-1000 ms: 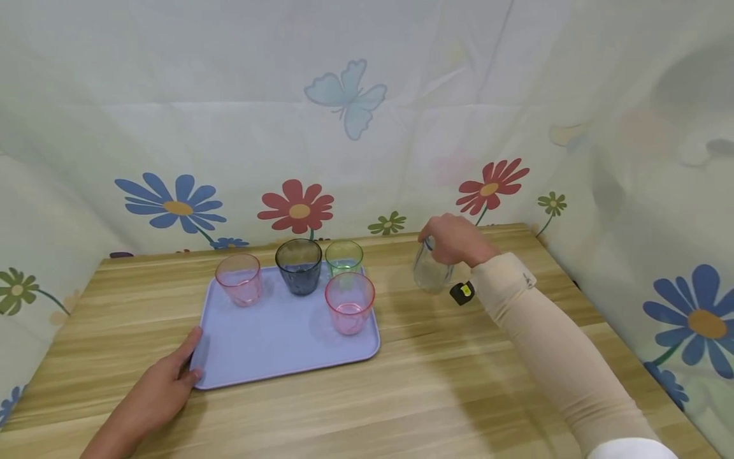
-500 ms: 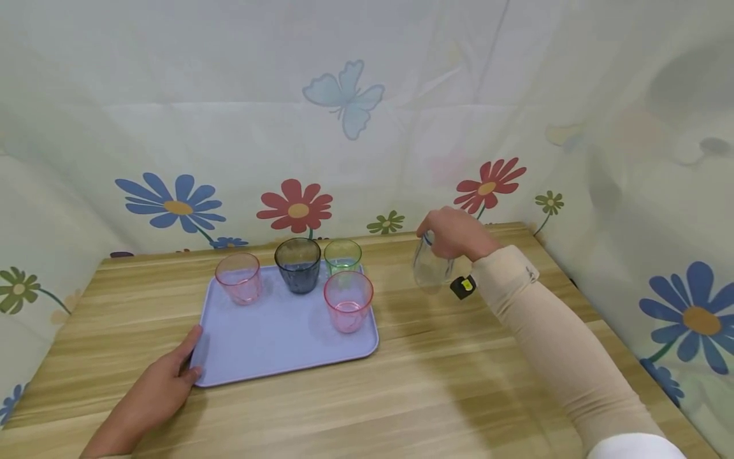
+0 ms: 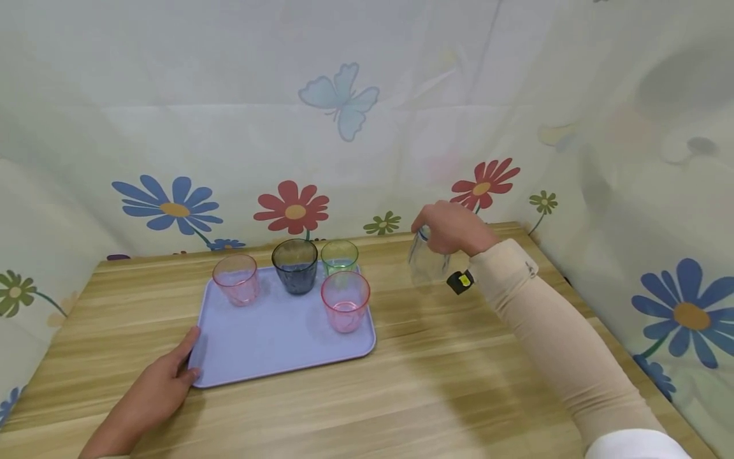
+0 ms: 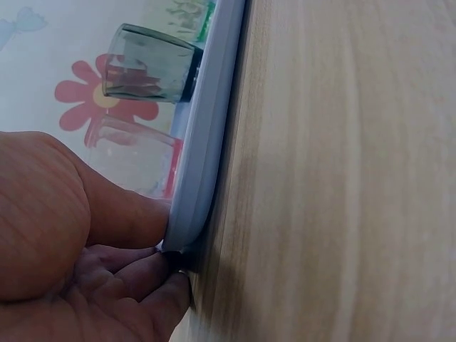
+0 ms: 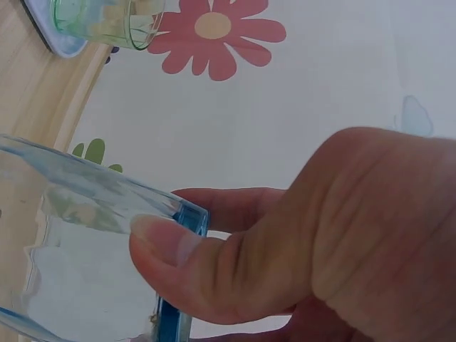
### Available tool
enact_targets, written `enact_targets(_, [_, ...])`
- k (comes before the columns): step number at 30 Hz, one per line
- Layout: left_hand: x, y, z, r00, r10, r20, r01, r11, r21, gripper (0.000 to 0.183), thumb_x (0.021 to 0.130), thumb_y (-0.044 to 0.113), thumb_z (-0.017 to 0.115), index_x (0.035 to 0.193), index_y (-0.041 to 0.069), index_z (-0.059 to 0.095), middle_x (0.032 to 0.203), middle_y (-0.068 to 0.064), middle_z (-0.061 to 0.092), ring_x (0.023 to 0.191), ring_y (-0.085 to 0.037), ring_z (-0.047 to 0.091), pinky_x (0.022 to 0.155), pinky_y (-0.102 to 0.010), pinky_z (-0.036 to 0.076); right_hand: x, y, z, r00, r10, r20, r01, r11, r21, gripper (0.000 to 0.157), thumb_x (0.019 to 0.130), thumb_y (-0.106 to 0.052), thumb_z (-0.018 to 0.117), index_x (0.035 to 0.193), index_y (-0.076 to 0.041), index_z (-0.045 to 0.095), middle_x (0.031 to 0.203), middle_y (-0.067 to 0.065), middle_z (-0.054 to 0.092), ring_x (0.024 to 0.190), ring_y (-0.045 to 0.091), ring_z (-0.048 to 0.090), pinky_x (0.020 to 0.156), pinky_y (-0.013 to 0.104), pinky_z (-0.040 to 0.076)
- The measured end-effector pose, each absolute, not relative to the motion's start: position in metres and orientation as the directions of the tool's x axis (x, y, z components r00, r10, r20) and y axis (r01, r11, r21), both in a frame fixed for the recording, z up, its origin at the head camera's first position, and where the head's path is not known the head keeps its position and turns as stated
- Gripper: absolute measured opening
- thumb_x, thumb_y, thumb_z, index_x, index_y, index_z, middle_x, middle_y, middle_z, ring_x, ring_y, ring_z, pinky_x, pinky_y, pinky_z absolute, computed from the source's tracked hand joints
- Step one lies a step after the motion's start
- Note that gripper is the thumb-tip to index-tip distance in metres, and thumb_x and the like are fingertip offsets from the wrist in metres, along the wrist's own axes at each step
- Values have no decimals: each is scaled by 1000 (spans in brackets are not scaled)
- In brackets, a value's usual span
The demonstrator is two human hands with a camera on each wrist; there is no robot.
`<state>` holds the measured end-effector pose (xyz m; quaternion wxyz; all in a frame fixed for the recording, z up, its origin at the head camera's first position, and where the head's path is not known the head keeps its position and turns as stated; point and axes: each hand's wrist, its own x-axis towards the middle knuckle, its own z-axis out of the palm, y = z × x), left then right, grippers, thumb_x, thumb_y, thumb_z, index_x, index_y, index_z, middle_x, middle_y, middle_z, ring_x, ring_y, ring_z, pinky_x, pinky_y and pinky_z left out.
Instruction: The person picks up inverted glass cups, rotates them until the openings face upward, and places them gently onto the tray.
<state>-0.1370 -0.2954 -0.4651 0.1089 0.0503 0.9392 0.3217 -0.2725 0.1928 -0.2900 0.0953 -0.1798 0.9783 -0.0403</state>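
Observation:
My left hand grips the near left corner of a lavender tray. In the left wrist view its thumb lies on the rim, with fingers curled under the edge. Right of the tray, my right hand holds a clear glass tumbler upside down by its base. The right wrist view shows thumb and fingers pinching the thick bluish base. On the tray stand a pink tumbler at left, a dark grey tumbler, a green tumbler behind, and another pink tumbler at right.
The wood-grain table runs back to a white cloth backdrop printed with flowers and a butterfly. A small black object with a yellow mark shows right below the right wrist.
My right hand has risen a little with the clear tumbler. The left hand keeps its grip on the tray, and the head view has turned slightly to the right.

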Motion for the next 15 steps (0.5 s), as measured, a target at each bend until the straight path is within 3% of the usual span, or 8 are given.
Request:
enact_targets(10, [-134, -296, -469, -975, 168, -146, 44, 788, 615, 73, 102, 4, 53, 163, -5, 14, 158, -42, 25, 147, -60, 29, 120, -65, 25, -270, 186, -283, -911, -375, -169, -366, 927, -83, 50, 86, 7, 59, 129, -13, 76, 136, 13, 71, 95, 25, 62, 64, 29, 46])
enact_targets(15, [-135, -296, -468, -974, 164, -154, 34, 786, 617, 73, 102, 4, 53, 163, -5, 13, 159, -41, 24, 148, -60, 28, 117, -69, 27, -269, 180, -279, -913, -363, -188, -353, 932, -86, 54, 86, 8, 56, 131, -15, 74, 139, 12, 69, 85, 25, 57, 54, 27, 39])
